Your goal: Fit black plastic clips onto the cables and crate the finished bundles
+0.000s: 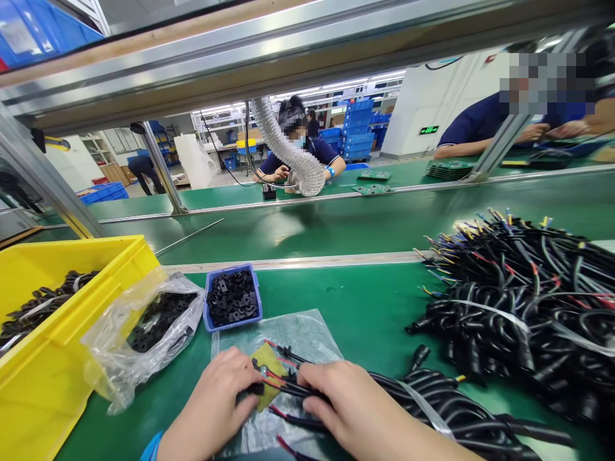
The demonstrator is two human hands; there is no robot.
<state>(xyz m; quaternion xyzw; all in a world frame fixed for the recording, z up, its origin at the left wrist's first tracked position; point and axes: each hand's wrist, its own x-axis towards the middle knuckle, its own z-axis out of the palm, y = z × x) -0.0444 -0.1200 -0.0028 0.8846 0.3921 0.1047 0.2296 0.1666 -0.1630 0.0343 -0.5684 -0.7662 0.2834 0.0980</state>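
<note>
My left hand pinches a small black plastic part between thumb and fingers. Closed around a black cable, my right hand keeps its stripped end with red wires pointing left, close to the black part. Whether the two touch I cannot tell. Other cable ends lie beside it, above and below. Underneath are a yellowish pad and a clear plastic sheet on the green bench. The cables run right into a tied black bundle.
A blue bin of small black parts stands ahead, beside a plastic bag with similar pieces. The yellow crate at left contains cables. Cables are heaped at right. Co-workers sit across the bench, near a flexible duct.
</note>
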